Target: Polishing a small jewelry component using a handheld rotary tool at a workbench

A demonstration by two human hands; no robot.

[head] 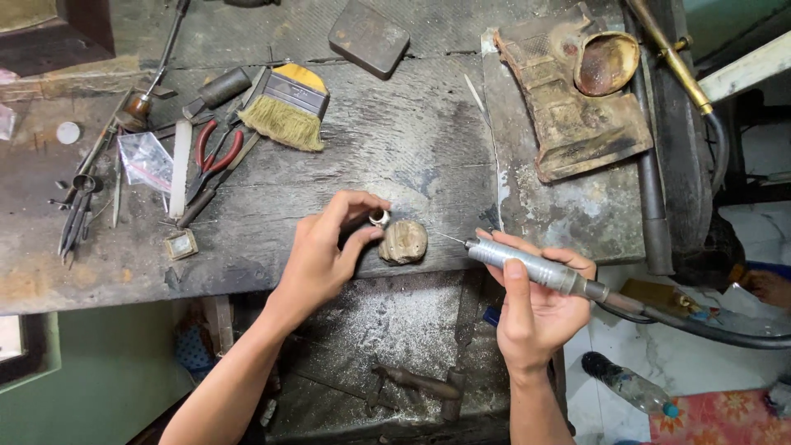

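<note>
One worn bench (395, 148) fills the view, its near edge right at the hands. At two o'clock, a crusted tray (568, 132) carries a bowl (607, 63). Right hand (535, 309) wraps a rotary handpiece (535, 268); left hand (325, 251) pinches a silver ring (379, 217) at centre.

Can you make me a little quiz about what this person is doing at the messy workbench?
1. True or false: the right hand holds a silver pen-shaped rotary tool with a thin bit at its tip.
2. What small thing does the left hand pinch? A) a metal ring B) a coin C) a screw
3. Which tool with red handles lies on the workbench beside the yellow-topped brush?

Key
1. True.
2. A. The ring is pinched in the fingertips, right beside a rounded wooden peg.
3. The pliers.
</note>
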